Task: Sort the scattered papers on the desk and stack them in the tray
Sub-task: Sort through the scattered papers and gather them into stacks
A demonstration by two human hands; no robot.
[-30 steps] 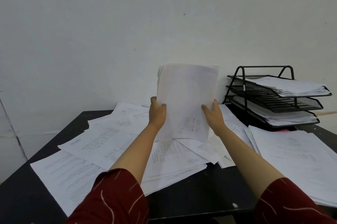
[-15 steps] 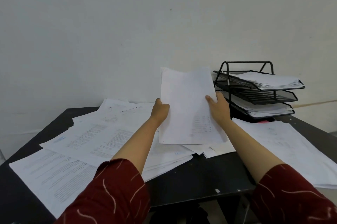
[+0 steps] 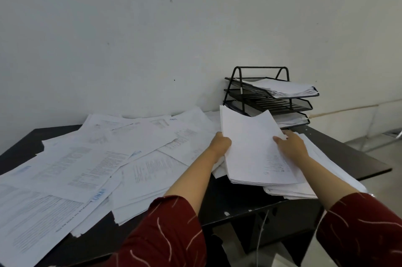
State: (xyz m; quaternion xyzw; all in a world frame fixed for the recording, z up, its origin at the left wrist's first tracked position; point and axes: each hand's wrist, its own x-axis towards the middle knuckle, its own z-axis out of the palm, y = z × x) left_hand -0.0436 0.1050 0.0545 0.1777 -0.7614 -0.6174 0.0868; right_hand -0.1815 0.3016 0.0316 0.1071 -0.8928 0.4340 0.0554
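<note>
I hold a stack of white papers [image 3: 252, 147] by its two side edges: my left hand [image 3: 220, 145] grips the left edge, my right hand [image 3: 290, 144] the right edge. The stack lies tilted low over another pile of sheets [image 3: 322, 171] at the desk's right end. A black three-tier wire tray [image 3: 261, 92] stands at the back right against the wall, just beyond the stack. Its top and bottom tiers hold papers; the middle tier looks bare. Scattered printed sheets [image 3: 97, 158] cover the left and middle of the dark desk [image 3: 235, 199].
A pale wall rises right behind the desk. The desk's right edge drops off to a light floor at far right. A thin white cable [image 3: 262, 229] hangs below the front edge.
The held stack has gone from upright in front of the wall to low and nearly flat, shifted right over the right-hand pile. Both hands moved down and right with it.
</note>
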